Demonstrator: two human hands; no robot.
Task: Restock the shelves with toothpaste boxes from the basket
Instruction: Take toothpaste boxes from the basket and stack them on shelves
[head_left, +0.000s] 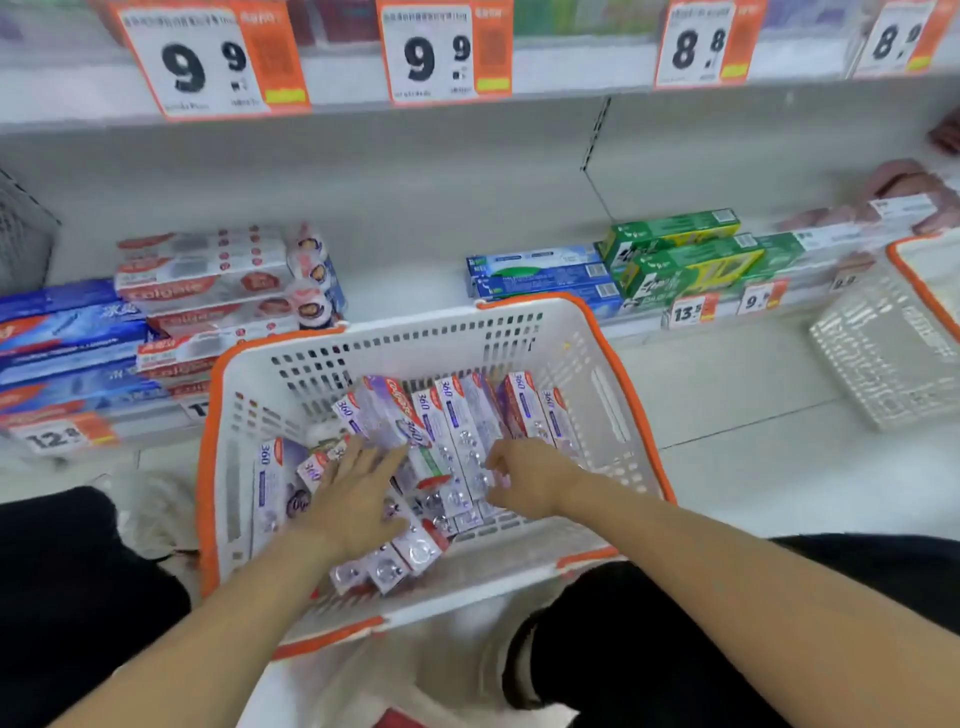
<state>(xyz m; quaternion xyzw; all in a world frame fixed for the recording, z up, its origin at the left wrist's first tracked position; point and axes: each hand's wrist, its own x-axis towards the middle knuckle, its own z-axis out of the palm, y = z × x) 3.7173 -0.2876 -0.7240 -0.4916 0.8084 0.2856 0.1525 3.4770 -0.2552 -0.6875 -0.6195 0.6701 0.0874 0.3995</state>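
A white basket with an orange rim (618, 384) stands on the floor in front of the low shelf (405, 280). Several purple-and-white toothpaste boxes (457, 421) lie and lean inside it. My left hand (358, 493) lies flat with straight fingers on the boxes at the basket's middle left. My right hand (530, 478) is over the boxes at the middle right, its fingers curled down onto the box ends; whether it holds one is unclear.
On the shelf, red-and-white toothpaste boxes (208, 280) and blue ones (67, 338) are stacked left, blue (540, 275) and green ones (680, 254) right. A gap lies between the stacks. A second white basket (883, 353) is on the floor at right. Price tags hang above.
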